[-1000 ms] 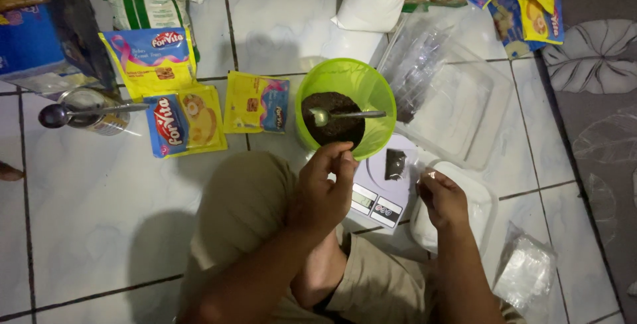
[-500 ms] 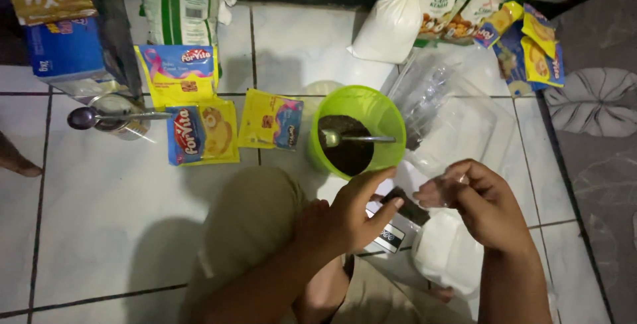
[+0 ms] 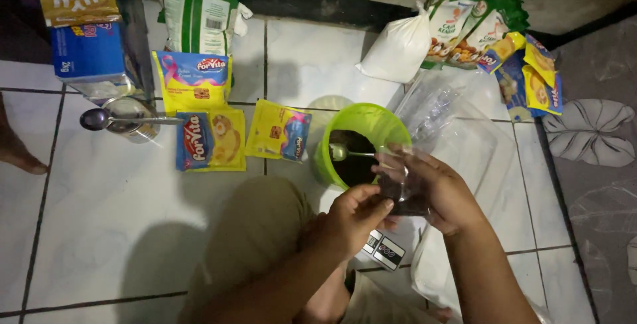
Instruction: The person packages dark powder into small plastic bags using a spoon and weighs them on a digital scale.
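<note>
Both my hands hold a small clear plastic bag (image 3: 403, 188) with dark powder inside, just in front of a green bowl (image 3: 381, 125). My right hand (image 3: 446, 191) wraps around the bag from the right. My left hand (image 3: 355, 216) pinches its lower left side. The green bowl holds dark powder, and a metal spoon (image 3: 345, 153) rests in it. A small digital scale (image 3: 386, 249) lies on the floor below my hands, partly hidden by them.
Yellow and blue sachets (image 3: 212, 139) lie left of the bowl. A glass with a spoon (image 3: 126, 119) stands further left. Boxes (image 3: 86, 52), green packets (image 3: 202, 8), a white powder bag (image 3: 398, 52), clear plastic containers (image 3: 464, 138) and a bare foot (image 3: 16, 151) surround the spot.
Both hands have lifted from the scale toward the bowl, and they now hold the small bag of dark powder together. The camera view shifted slightly.
</note>
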